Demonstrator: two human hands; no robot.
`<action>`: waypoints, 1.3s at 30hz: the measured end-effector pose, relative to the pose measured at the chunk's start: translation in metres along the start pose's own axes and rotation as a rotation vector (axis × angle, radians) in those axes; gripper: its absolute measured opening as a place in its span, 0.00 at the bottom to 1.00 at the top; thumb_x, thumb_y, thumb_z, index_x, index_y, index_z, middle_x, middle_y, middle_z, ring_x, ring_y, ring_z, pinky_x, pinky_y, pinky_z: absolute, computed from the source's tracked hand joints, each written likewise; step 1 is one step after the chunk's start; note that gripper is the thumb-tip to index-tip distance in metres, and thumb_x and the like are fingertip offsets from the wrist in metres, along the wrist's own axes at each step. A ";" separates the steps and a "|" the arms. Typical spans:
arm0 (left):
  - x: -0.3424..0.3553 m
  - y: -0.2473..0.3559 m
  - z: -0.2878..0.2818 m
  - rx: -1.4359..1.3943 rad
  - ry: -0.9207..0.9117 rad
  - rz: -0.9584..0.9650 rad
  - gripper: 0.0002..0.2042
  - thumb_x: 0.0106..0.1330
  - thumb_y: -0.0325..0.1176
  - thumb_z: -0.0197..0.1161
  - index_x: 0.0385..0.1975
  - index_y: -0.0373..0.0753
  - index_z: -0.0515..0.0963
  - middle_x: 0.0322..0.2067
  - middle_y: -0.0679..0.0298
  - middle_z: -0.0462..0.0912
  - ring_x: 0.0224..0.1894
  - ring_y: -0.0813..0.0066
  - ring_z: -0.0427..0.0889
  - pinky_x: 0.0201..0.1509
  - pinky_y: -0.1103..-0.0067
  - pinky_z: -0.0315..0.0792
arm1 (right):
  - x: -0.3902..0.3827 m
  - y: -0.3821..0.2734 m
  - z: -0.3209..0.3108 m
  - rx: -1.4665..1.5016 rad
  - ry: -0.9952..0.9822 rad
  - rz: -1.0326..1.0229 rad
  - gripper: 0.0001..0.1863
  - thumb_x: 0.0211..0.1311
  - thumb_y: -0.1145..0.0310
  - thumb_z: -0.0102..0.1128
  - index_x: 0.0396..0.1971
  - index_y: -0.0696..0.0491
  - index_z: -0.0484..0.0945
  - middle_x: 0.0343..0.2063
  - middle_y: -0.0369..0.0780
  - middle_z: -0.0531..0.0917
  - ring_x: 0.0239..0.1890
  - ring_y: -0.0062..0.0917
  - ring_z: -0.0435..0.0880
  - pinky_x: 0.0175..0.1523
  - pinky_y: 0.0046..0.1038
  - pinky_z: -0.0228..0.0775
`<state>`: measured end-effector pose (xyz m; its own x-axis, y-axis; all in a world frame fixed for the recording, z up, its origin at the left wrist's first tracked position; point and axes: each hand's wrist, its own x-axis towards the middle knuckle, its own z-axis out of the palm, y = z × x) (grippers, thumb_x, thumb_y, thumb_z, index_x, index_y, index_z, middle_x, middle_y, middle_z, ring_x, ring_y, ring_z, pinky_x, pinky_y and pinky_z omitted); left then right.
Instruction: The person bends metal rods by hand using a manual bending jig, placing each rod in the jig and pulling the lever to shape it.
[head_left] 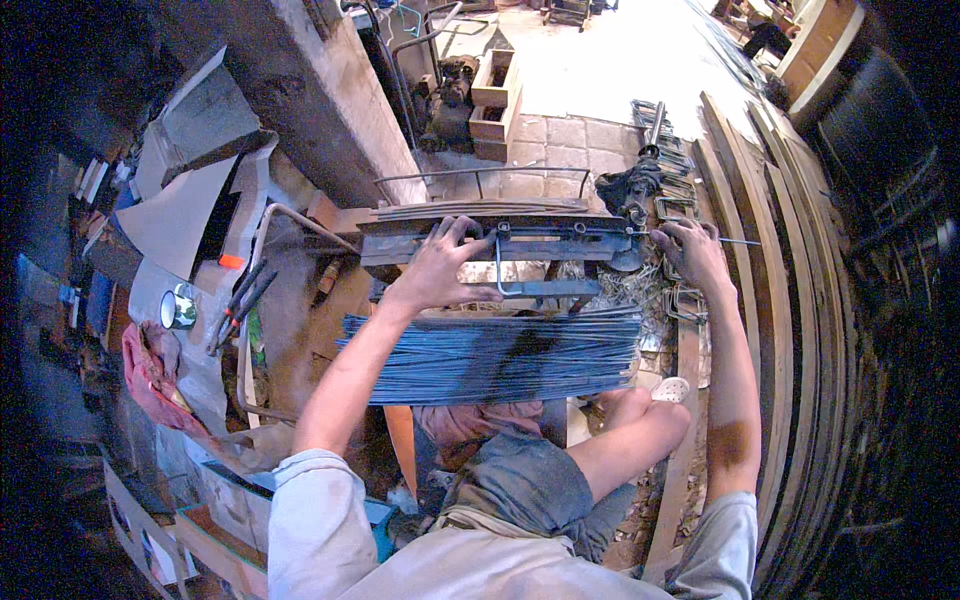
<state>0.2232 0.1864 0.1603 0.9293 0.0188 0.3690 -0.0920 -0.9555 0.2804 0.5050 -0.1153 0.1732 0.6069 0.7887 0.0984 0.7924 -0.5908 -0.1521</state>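
Note:
A narrow metal bench (400,250) with upright pegs stands in front of me. A thin metal rod (740,241) runs along its top. The rod's left part bends toward me past the pegs. My right hand (692,252) is closed round the rod near the bench's right end, and a short length sticks out beyond the fingers. My left hand (440,268) is spread at the left of the pegs, fingertips against the bench and thumb stretched out beside the bent part. A thick bundle of straight metal rods (500,358) lies crosswise between the bench and my lap.
Bent wire frames (685,303) lie along the right, beside long boards (760,270). On the left are long-handled cutters (243,305), a cup (178,308), a pink cloth (158,375) and cardboard (190,215). Wooden boxes (496,105) stand beyond the bench.

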 end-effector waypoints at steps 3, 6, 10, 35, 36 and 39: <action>-0.001 -0.004 0.000 -0.003 -0.023 0.002 0.34 0.46 0.59 0.70 0.48 0.40 0.77 0.45 0.55 0.70 0.52 0.55 0.69 0.56 0.61 0.68 | 0.002 -0.002 -0.007 0.021 -0.026 -0.014 0.21 0.66 0.48 0.49 0.42 0.49 0.81 0.41 0.47 0.80 0.49 0.43 0.76 0.56 0.43 0.65; -0.002 -0.008 0.003 -0.028 -0.041 0.001 0.34 0.46 0.59 0.69 0.48 0.41 0.77 0.45 0.56 0.70 0.52 0.55 0.69 0.55 0.61 0.68 | 0.011 0.021 0.008 0.322 0.002 0.052 0.19 0.67 0.52 0.50 0.40 0.52 0.81 0.40 0.48 0.81 0.48 0.44 0.77 0.53 0.40 0.67; 0.004 -0.004 0.000 0.020 -0.064 -0.003 0.34 0.45 0.58 0.70 0.50 0.42 0.76 0.45 0.59 0.70 0.51 0.55 0.69 0.54 0.61 0.68 | 0.049 0.068 0.021 0.171 0.162 0.051 0.18 0.66 0.65 0.49 0.55 0.49 0.71 0.53 0.47 0.75 0.49 0.44 0.79 0.54 0.39 0.69; 0.002 -0.005 0.007 0.109 -0.010 0.005 0.36 0.43 0.61 0.70 0.50 0.44 0.76 0.47 0.57 0.71 0.51 0.54 0.70 0.54 0.60 0.68 | 0.121 0.070 0.031 -0.384 -0.089 0.076 0.24 0.62 0.73 0.43 0.59 0.47 0.67 0.62 0.36 0.68 0.67 0.33 0.61 0.66 0.43 0.59; 0.001 -0.005 0.006 0.110 -0.022 -0.003 0.36 0.43 0.61 0.69 0.50 0.44 0.76 0.47 0.57 0.71 0.51 0.54 0.70 0.54 0.60 0.68 | 0.117 0.064 0.030 -0.423 -0.039 0.017 0.24 0.62 0.73 0.43 0.60 0.48 0.67 0.63 0.36 0.67 0.67 0.33 0.61 0.67 0.42 0.58; -0.002 -0.007 0.005 0.102 -0.047 -0.019 0.36 0.43 0.61 0.69 0.50 0.45 0.76 0.47 0.57 0.71 0.51 0.53 0.70 0.55 0.60 0.68 | 0.117 0.046 0.019 -0.320 -0.139 0.106 0.24 0.62 0.73 0.44 0.60 0.47 0.66 0.63 0.36 0.67 0.68 0.33 0.60 0.68 0.41 0.56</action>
<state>0.2232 0.1912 0.1535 0.9466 0.0258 0.3215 -0.0393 -0.9801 0.1946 0.6116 -0.0466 0.1587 0.6902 0.7226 -0.0391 0.7178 -0.6768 0.1636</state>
